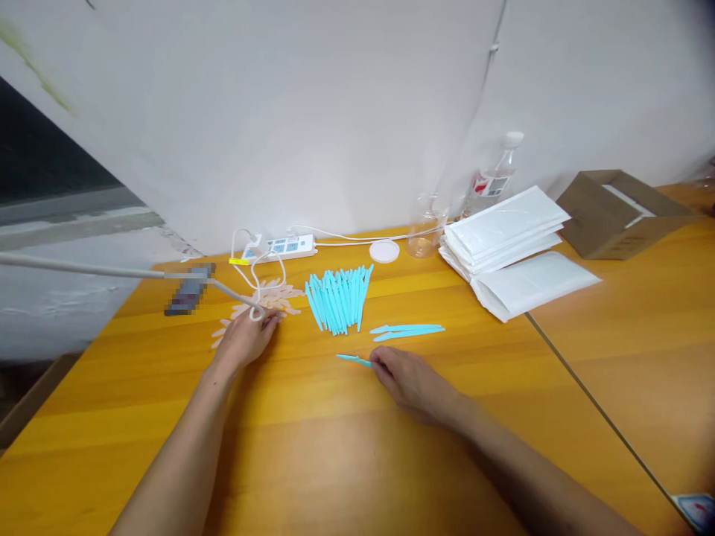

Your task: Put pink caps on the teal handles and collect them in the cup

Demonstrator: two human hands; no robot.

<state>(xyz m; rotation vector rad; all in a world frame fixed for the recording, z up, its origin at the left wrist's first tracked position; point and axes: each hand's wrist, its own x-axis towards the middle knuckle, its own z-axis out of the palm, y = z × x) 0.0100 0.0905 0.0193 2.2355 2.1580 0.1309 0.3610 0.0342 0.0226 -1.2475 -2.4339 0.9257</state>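
Observation:
My right hand (410, 380) grips a light-blue eyebrow razor (354, 359) by its handle, with the blade end pointing left. Just beyond it, two more blue eyebrow razors (410, 332) lie side by side on the table. A heap of the same blue razors (338, 298) spreads out between my hands, farther back. At the left, my left hand (249, 335) reaches into a scatter of small, pale, translucent caps (273, 295). Its fingertips are pinched together at the near edge of these caps; whether a cap is between them is hidden.
A white cable (112, 266) hangs across the left, in front of a blurred phone (191, 290). Along the wall stand a power strip (279, 247), a round lid (384, 251), a clear jar (423, 234) and a water bottle (494, 179). White padded envelopes (508, 231) and an open cardboard box (597, 223) are right.

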